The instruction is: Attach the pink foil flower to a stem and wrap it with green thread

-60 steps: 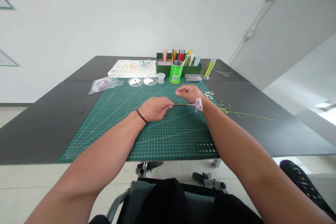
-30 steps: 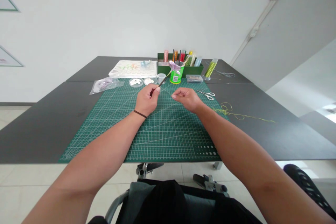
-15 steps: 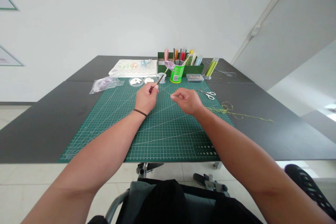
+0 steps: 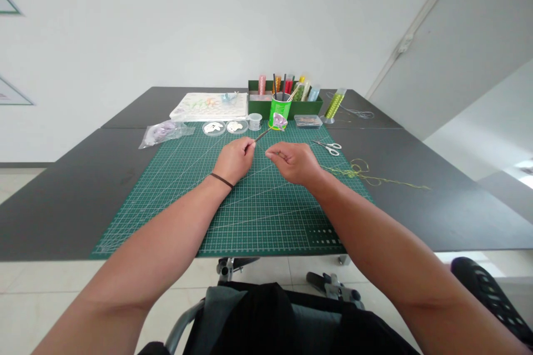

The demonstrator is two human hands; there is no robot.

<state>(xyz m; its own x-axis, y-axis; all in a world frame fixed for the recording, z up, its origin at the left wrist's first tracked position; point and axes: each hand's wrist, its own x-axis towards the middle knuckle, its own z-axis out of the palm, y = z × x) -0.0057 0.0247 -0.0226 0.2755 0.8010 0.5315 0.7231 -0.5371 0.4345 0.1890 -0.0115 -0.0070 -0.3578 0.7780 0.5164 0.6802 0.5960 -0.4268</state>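
Left hand point(image 4: 234, 160): fingers pinched the dark stem point(image 4: 262, 135) | axis: it slanted away and rightward over the cutting mat point(image 4: 266, 208), lilac flower point(image 4: 279, 121) at its far end, before the green tub point(image 4: 280, 106) | right hand point(image 4: 295, 163): apart, fingertips pressed together, on what I couldn't tell

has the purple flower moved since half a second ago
Yes, the purple flower moved down and right, from the upper left edge of the green can to overlapping its lower front.
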